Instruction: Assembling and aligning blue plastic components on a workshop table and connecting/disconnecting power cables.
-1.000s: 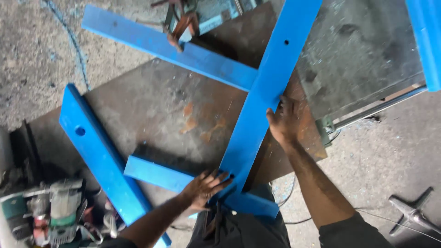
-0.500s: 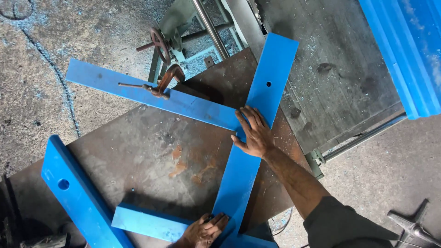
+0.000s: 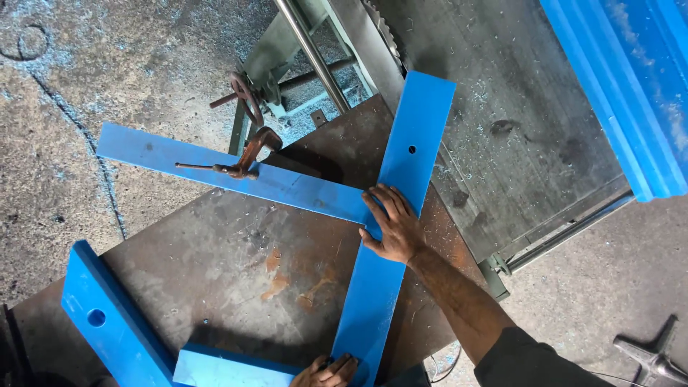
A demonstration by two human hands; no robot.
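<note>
- My right hand lies flat, fingers spread, on the long blue board. It presses down and grips nothing.
- That board runs slantwise across the rusty steel table, from the far right corner, where its end hangs over the saw bench, to the near edge.
- My fingertips also touch the end of a second blue board, which butts against the long one's left side, just beside my hand, and juts out past the table's far left edge.
- A rusty clamp sits on that second board near the far edge.
- My left hand is at the near edge, fingers bent against the lower end of the long board; most of it is cut off, so I cannot tell whether it grips.
- A short blue block lies just left of that hand.
- Another blue board with a hole lies along the table's left edge.
</note>
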